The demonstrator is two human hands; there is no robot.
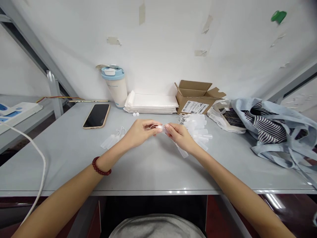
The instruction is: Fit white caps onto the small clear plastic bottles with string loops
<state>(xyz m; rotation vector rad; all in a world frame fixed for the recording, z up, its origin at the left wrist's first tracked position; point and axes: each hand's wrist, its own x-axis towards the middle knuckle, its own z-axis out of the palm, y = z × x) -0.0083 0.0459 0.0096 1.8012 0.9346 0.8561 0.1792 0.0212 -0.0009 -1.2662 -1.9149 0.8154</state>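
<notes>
Over the middle of the table, my left hand (142, 132) pinches a small white cap (159, 127) with a thin white cord loop (152, 126) beside it. My right hand (180, 135) is closed on a small clear plastic tube (164, 129), mostly hidden by the fingers, and its end meets the cap. Behind and beside my right hand lies a pile of translucent plastic tubes (196, 124) with white cords. A few similar tubes with cord loops (110, 141) rest left of my left hand. Two loose white caps (136, 114) sit farther back.
At the back stand a blue-lidded cup (116, 87), a stack of white padded envelopes (153, 102) and an open cardboard box (195, 97). A phone (96, 116) lies at left. A blue cloth bag (274, 129) and a white plastic bag (220, 112) fill the right side.
</notes>
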